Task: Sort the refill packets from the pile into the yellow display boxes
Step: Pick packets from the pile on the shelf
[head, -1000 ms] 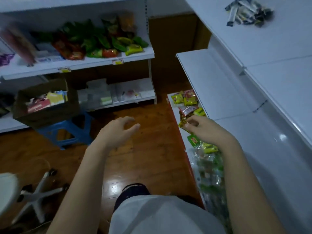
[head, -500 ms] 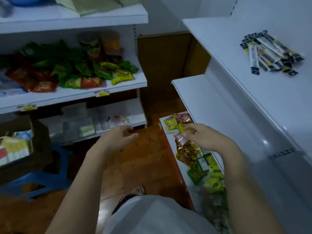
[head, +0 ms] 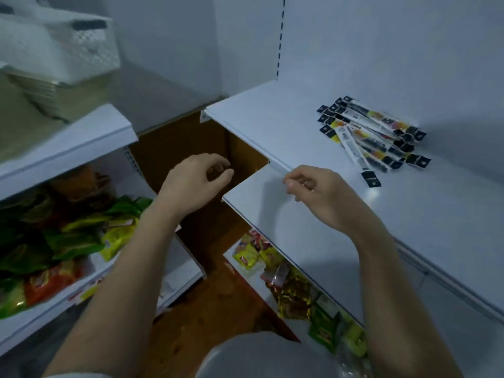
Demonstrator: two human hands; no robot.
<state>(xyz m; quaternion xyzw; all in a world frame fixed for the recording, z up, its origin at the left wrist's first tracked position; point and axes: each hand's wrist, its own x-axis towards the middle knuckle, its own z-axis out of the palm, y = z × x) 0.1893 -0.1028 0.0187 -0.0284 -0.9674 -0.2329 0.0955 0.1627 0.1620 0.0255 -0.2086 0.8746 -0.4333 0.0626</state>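
Packets [head: 372,135] well beyond right fingers [head: 296,184], untouched

A white basket [head: 62,42] at the top-left corner is motion-blurred and cropped; print on the stick packets [head: 373,135] is unreadable, and the middle shelf [head: 313,241] edge hides snack packets [head: 294,293] beneath.

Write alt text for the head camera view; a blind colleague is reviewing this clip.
Two bare hands, the left hand and right hand, hang loosely curled and empty between white shop shelves. A pile of long stick packets lies on the upper right shelf, beyond the right hand. Colourful snack packets crowd the lowest shelf below; no yellow display boxes show.
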